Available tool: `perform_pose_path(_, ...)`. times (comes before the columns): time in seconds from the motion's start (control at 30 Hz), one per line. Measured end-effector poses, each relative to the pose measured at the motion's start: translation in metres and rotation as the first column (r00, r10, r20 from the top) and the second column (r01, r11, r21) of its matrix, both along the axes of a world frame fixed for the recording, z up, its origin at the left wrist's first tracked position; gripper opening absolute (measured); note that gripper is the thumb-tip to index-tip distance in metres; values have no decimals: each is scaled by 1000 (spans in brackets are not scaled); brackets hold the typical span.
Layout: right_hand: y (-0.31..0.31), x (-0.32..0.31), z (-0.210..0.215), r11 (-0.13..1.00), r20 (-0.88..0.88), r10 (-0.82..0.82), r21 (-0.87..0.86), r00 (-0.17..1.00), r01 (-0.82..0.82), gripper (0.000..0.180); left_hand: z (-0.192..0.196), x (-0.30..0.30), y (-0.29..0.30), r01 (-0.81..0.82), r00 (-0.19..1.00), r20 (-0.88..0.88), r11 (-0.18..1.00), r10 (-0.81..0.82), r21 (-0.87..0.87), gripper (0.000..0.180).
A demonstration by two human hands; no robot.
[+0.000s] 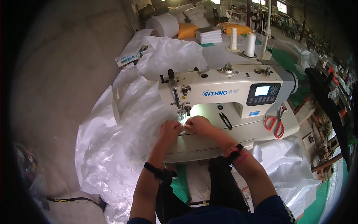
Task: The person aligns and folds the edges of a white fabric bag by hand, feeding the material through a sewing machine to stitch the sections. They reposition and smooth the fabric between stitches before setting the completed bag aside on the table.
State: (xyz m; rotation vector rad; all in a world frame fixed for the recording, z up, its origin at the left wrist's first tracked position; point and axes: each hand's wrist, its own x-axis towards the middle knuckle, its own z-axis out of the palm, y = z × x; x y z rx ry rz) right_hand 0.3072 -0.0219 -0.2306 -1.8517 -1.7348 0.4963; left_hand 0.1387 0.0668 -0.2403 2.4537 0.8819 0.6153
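Observation:
A white sewing machine (209, 87) stands before me, its lit needle area (183, 116) just beyond my fingertips. My left hand (171, 130) is closed in a pinch in front of the presser foot, at the edge of a large sheet of shiny white plastic (126, 130). Close beside it, my right hand (199, 125) is also closed, fingertips pointing left and nearly meeting the left ones. Whatever the fingertips pinch is too small and too brightly lit to make out. Black thread snips (225, 120) lie on the machine bed, right of my right hand.
Red-handled scissors (275, 125) rest at the machine's right. Two white thread cones (250, 45) stand behind it. More white sheeting (285, 168) hangs at the right. A white roll (163, 25), orange bags (187, 30) and a white stack (209, 35) are at the back.

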Motion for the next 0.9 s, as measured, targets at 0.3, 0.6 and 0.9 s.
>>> perform_pose_path(0.3, 41, -10, -23, 953, 62, -263, -136, 963, 269, 25, 21, 9, -42, -173, 985, 121, 713, 124, 679, 23)
perform_pose_path(0.6, 19, -13, 0, 911, -58, -245, -355, 968, 209, 26, 0, -15, -27, 129, 991, -30, 905, -128, 405, 30)
perform_pose_path(0.9, -21, -28, -15, 951, 510, -183, 307, 841, 21, 28, -1, -15, -16, 104, 989, 69, 943, -132, 316, 27)
